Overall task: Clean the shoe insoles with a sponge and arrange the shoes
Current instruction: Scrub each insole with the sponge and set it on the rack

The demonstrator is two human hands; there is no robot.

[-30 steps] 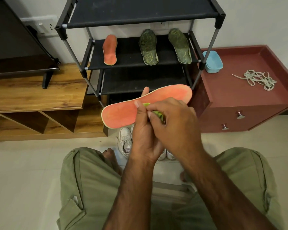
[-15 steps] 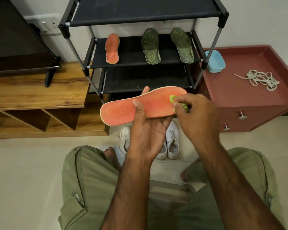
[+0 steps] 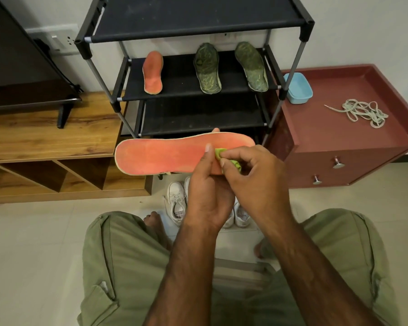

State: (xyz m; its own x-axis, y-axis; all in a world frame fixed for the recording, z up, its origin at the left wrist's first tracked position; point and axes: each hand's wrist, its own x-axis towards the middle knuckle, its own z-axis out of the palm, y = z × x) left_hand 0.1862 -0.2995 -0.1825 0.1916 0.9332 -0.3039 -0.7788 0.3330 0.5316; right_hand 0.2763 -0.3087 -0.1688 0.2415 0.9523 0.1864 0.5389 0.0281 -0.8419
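Orange insole, grn sponge, wht shoes

No readable text or labels.

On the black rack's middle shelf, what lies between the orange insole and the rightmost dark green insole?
A second dark green insole, in the head view.

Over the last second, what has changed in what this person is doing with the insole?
The right hand slid the green sponge out to the right end of the orange insole, then back toward its middle. The left hand kept its grip on the insole; the three insoles on the rack and the white shoes stayed put.
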